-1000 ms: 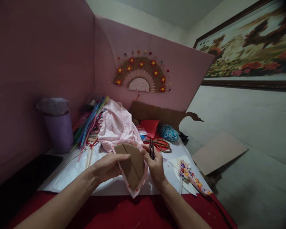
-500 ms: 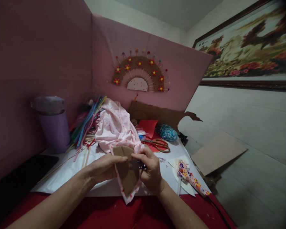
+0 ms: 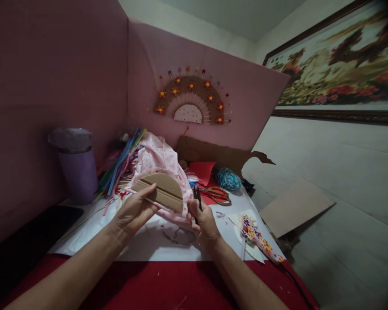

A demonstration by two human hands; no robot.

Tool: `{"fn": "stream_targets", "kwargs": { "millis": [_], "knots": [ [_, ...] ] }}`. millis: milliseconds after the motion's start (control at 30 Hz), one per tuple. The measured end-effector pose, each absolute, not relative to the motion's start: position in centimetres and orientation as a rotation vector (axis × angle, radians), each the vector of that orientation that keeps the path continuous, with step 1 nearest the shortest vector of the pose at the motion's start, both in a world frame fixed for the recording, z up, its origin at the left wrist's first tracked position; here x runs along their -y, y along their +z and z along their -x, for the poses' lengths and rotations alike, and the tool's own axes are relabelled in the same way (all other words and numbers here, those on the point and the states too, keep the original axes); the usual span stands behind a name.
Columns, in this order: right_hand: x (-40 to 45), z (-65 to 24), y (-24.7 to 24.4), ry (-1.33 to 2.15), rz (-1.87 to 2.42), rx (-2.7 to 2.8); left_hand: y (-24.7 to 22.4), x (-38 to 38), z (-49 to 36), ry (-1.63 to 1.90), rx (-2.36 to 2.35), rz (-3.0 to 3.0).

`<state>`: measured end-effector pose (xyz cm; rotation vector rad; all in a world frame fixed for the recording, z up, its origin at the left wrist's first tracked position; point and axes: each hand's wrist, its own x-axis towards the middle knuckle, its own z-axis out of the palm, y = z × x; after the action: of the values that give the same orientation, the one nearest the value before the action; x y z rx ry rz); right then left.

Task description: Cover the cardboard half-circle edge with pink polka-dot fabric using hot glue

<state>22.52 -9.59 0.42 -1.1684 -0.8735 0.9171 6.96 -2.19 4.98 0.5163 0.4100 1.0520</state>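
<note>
My left hand (image 3: 136, 209) grips a half-round piece of brown cardboard (image 3: 163, 189), thumb on its face and fingers beneath. The cardboard lies against pink dotted fabric (image 3: 160, 153), which shows round its curved rim and along its lower edge. Close to the right end of the cardboard, my right hand (image 3: 204, 221) is closed round a small black scissors-like tool (image 3: 197, 199), its pointed tips upward. The hand hides most of the tool's lower part. Larger red-handled scissors (image 3: 218, 195) lie just beyond this hand.
Pipe cleaners (image 3: 124, 163) and a purple cup (image 3: 77, 172) stand at the left. Behind the hands are red paper (image 3: 202, 172) and blue yarn (image 3: 228, 178). A flower-patterned glue gun (image 3: 260, 241) lies at right. A decorated cardboard arch (image 3: 191, 84) hangs on the pink panel.
My left hand has turned the cardboard from pointing downward to lying crosswise, and moved it left and up. My right hand has come off the cardboard, its black tool now upright.
</note>
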Motion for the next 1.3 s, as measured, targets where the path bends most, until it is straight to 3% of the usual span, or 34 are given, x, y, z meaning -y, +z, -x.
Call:
{"fn": "stream_targets", "kwargs": {
  "millis": [167,633,900,1300],
  "knots": [
    [9.8,-21.7,0.1,0.633,1.208,0.882,4.5,2.8,-7.5,1.019,-0.357,-0.544],
    [9.2,-27.0,1.8,0.371,1.139,0.886,5.0,2.2,-5.6,0.896,-0.259,-0.988],
    [10.2,-27.2,2.6,0.304,1.214,1.205,3.5,2.0,-6.3,0.678,-0.365,-1.406],
    [10.5,-26.7,2.8,0.478,1.215,1.245,3.4,3.6,-6.6,0.508,-0.291,-1.132]
  ]
}}
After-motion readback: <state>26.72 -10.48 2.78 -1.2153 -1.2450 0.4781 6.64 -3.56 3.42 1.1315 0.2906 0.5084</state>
